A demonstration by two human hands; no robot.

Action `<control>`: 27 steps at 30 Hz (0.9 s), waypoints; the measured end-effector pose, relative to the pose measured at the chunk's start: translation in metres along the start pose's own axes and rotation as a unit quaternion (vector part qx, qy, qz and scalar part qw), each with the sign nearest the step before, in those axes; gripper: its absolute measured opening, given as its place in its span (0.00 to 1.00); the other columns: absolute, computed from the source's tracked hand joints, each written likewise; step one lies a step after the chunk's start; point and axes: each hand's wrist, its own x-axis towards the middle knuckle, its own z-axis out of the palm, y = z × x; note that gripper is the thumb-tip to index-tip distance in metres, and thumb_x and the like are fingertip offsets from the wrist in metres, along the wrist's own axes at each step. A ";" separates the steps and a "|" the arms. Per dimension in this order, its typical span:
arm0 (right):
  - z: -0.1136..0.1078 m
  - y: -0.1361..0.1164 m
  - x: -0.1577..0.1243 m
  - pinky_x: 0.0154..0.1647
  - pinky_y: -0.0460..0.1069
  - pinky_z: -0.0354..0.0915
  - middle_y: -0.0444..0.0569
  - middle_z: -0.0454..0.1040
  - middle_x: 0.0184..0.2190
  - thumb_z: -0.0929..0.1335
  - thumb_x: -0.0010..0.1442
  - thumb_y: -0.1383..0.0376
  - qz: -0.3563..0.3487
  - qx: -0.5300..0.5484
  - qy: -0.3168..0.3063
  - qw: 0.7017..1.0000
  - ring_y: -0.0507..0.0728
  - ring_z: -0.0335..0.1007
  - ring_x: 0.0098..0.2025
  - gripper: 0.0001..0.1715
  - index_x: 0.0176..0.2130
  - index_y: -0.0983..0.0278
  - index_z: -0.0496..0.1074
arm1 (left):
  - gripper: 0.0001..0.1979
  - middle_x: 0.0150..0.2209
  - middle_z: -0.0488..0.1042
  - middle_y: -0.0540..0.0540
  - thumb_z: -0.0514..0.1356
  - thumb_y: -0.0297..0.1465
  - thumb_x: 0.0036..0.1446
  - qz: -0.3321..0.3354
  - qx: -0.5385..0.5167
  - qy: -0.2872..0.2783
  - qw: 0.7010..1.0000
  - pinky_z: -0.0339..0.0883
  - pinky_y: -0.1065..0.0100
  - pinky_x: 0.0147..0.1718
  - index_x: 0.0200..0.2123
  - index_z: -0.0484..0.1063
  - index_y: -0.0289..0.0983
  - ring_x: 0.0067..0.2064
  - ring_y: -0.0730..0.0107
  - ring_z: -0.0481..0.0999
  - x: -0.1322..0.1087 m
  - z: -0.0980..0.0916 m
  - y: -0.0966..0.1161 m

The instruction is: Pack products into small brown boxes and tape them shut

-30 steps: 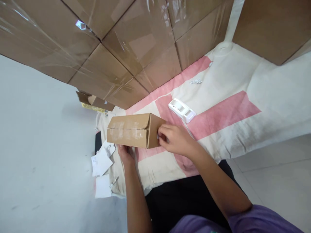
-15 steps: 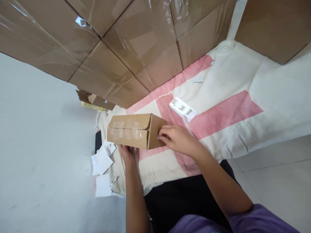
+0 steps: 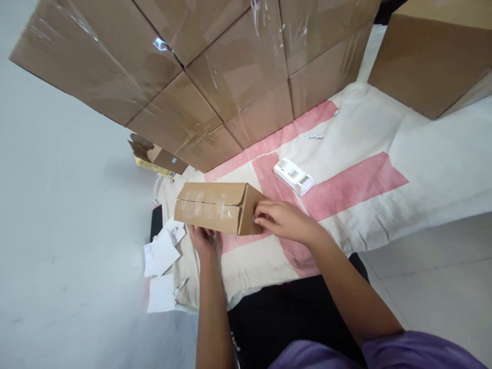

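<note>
A small brown cardboard box (image 3: 209,207) is tilted above the pink and white cloth, with clear tape along its top seam. My left hand (image 3: 202,240) supports it from below at the near left edge, its fingers partly hidden under the box. At the box's right end, my right hand (image 3: 277,218) has its fingers bent and pressed together against the end face. A small pale bit, perhaps a label, shows at those fingertips. The white tape dispenser (image 3: 294,176) lies on the cloth just beyond my right hand.
Behind stands a wall of plastic-wrapped cartons (image 3: 246,77). Another large carton (image 3: 430,64) is at the back right. White papers (image 3: 163,253) lie at the left edge, near an open carton (image 3: 163,159). Paper scraps (image 3: 315,135) rest on the cloth (image 3: 434,154).
The view has shifted slightly, so the cartons and dispenser appear a little lower and to the right. Both hands stay at the small box in nearly the same pose.
</note>
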 end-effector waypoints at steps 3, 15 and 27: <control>0.000 0.000 0.001 0.37 0.49 0.61 0.46 0.74 0.34 0.64 0.67 0.67 -0.012 -0.007 0.035 0.999 0.54 0.70 0.36 0.09 0.34 0.63 0.71 | 0.21 0.20 0.56 0.59 0.61 0.52 0.55 0.016 -0.017 0.009 1.000 0.53 0.74 0.22 0.34 0.64 0.40 0.20 0.79 0.57 0.002 -0.003 -0.004; 0.009 0.020 0.006 0.67 0.66 0.57 0.61 0.55 0.68 0.74 0.56 0.48 -0.042 -0.010 0.121 0.992 0.70 0.53 0.70 0.54 0.71 0.58 0.49 | 0.25 0.21 0.58 0.56 0.60 0.55 0.57 0.023 -0.036 0.008 0.999 0.54 0.72 0.23 0.28 0.63 0.40 0.22 0.77 0.58 0.003 -0.008 -0.008; 0.022 0.033 0.014 0.67 0.62 0.61 0.54 0.51 0.73 0.66 0.67 0.53 0.044 0.160 0.120 0.979 0.65 0.57 0.70 0.42 0.73 0.55 0.48 | 0.24 0.23 0.57 0.56 0.56 0.54 0.61 0.016 -0.039 0.024 0.999 0.53 0.72 0.24 0.28 0.60 0.40 0.23 0.77 0.58 0.008 -0.014 -0.015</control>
